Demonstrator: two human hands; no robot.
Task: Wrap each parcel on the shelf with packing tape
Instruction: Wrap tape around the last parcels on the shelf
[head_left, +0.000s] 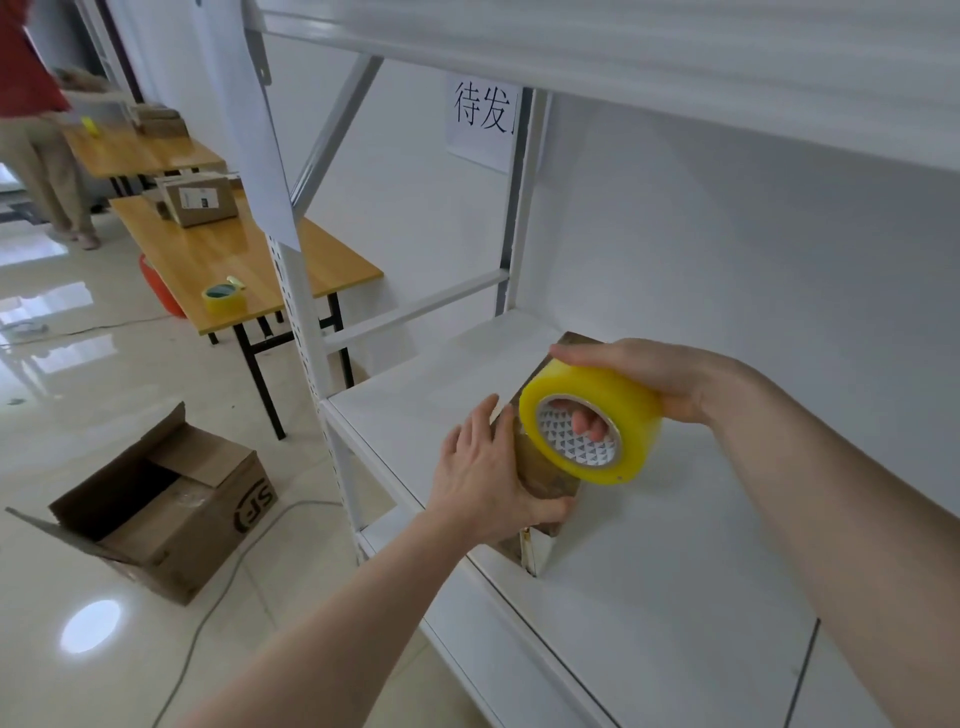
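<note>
The left hand grips the near end of a brown parcel standing on the white shelf, thumb curled round its corner. At its 2 o'clock, the right hand holds a yellow packing tape roll, fingers through the core, touching the parcel. At 10 o'clock, well apart, another tape roll lies on a counter.

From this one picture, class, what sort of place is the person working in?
Probably a parcel packing or dispatch room. A white metal shelf holds a brown cardboard parcel, wooden tables carry a labelled cardboard box, and an open brown carton sits on the floor.
</note>
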